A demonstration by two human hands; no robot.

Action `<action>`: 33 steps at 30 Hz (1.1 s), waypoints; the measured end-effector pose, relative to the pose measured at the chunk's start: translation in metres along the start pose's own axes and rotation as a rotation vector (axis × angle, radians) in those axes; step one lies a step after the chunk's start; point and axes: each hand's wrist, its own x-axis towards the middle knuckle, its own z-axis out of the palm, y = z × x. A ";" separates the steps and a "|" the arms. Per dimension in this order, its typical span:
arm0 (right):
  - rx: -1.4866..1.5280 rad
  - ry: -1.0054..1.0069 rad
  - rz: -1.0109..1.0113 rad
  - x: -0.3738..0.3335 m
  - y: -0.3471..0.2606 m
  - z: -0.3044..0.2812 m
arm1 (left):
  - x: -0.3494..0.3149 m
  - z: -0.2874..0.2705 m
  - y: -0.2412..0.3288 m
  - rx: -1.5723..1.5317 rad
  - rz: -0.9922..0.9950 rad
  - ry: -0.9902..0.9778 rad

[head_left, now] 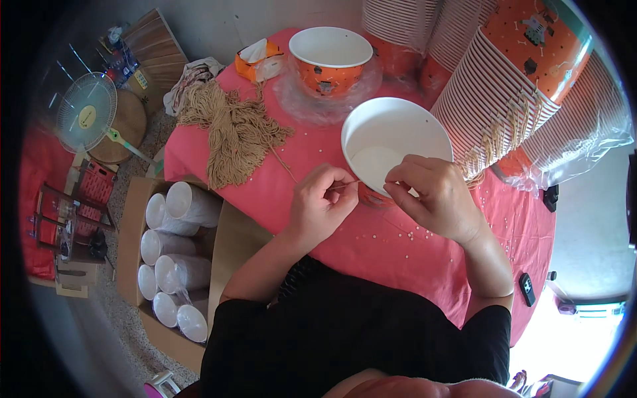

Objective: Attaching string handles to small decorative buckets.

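The person is sitting at six o'clock; I am taking the near bucket (375,136) as the dial's centre. The left hand (324,199), at eight, is pinching a thin tan cord (343,186) between thumb and finger, the cord pointing at the bucket's near side. The right hand (432,197), at five, is bending its fingers at the near rim — whether they are gripping anything, I cannot tell.

Step, as I am judging it: working the cord in just under the rim. Pinching close to the tip should be helping, since soft fibre is likely folding otherwise; a twist would be taming any fraying. The right hand would do well to be steadying the wall without denting it.

Containers. The bucket is standing open, showing a white inside, nothing visible lying in it. At eleven a far bucket (330,78), orange outside, is sitting in crumpled clear wrap (302,106). Between two and three a leaning stack (488,109) is nesting many more, tan ties (494,144) hanging along its rims. At eight, lower down, a carton (240,232) is holding white cups (182,273), sleeved in clear plastic. At nine a hank (232,136) of tan cord is spreading on the pink cloth (371,262).
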 end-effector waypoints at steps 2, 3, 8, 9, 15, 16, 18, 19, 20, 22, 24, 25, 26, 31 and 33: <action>0.087 -0.033 0.020 0.003 0.003 0.001 | 0.000 0.001 0.000 0.014 0.004 -0.002; 0.087 -0.033 0.020 0.005 0.005 0.001 | 0.000 0.002 -0.001 0.015 0.006 -0.002; 0.212 -0.167 0.082 0.016 0.020 0.008 | 0.001 0.004 0.000 0.014 0.037 0.004; 0.210 -0.165 0.082 0.019 0.022 0.010 | 0.001 0.004 0.000 0.025 0.039 0.013; 0.251 -0.315 0.017 0.029 0.032 0.020 | 0.002 0.003 0.003 0.083 0.089 0.002; 0.220 -0.287 0.013 0.027 0.030 0.019 | 0.002 0.002 0.004 0.099 0.105 -0.009; 0.184 -0.254 0.000 0.026 0.029 0.013 | -0.002 0.001 0.005 0.025 0.006 -0.026; 0.142 -0.152 0.025 0.025 0.028 0.006 | -0.002 0.000 0.005 -0.051 -0.100 -0.045; 0.106 -0.056 0.049 0.021 0.026 0.000 | -0.003 -0.004 0.001 -0.049 -0.101 -0.041; 0.126 0.090 0.132 0.012 0.022 -0.018 | -0.004 -0.014 -0.007 -0.104 -0.104 -0.123; 0.115 0.249 0.136 -0.004 0.026 -0.038 | -0.007 -0.031 -0.007 -0.114 -0.164 -0.192; 0.063 0.332 0.141 -0.014 0.028 -0.051 | -0.008 -0.038 -0.011 -0.123 -0.166 -0.217; 0.047 0.434 0.139 -0.026 0.032 -0.063 | -0.008 -0.043 -0.014 -0.136 -0.164 -0.252; 0.237 0.864 0.143 -0.078 0.043 -0.126 | 0.003 -0.066 -0.005 -0.188 -0.267 -0.270; 0.351 1.026 0.175 -0.097 0.050 -0.143 | 0.002 -0.069 -0.002 -0.347 -0.408 -0.273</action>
